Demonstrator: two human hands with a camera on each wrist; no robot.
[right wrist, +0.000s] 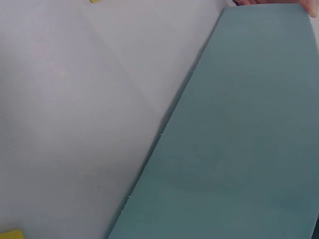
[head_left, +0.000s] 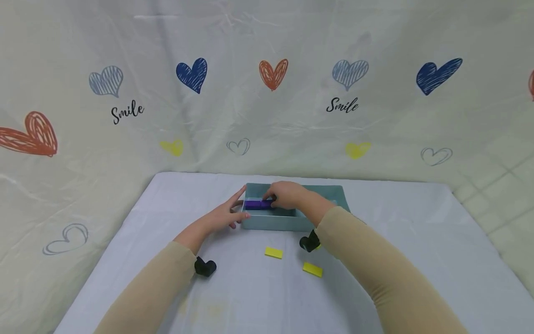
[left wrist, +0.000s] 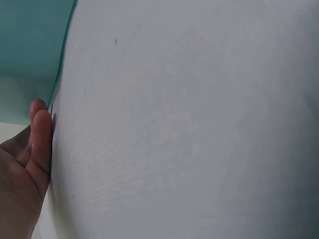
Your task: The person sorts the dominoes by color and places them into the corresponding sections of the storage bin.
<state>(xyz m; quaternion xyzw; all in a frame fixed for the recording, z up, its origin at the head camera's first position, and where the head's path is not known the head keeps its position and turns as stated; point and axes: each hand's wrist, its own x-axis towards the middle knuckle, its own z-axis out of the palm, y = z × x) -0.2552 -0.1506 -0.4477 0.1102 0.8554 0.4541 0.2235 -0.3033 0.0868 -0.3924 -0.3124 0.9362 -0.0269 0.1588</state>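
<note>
A shallow teal box (head_left: 275, 223) stands near the far edge of the table. Inside its left end lie purple blocks (head_left: 252, 205) in a row along the box. My right hand (head_left: 285, 195) reaches down into the box and pinches the right part of that purple row between thumb and fingers. At the left end wall, my left hand (head_left: 219, 215) touches the box with its index finger and thumb spread along the rim. The left wrist view shows the fingers (left wrist: 42, 134) beside the box's corner. In the right wrist view the box's front wall (right wrist: 224, 124) hides the right hand.
Two yellow blocks, one (head_left: 273, 252) left of the other (head_left: 312, 269), lie on the white-covered table (head_left: 233, 297) in front of the box. Part of another yellow piece (head_left: 319, 247) shows beside the right sleeve. A cloth with printed hearts (head_left: 273, 74) hangs behind the table.
</note>
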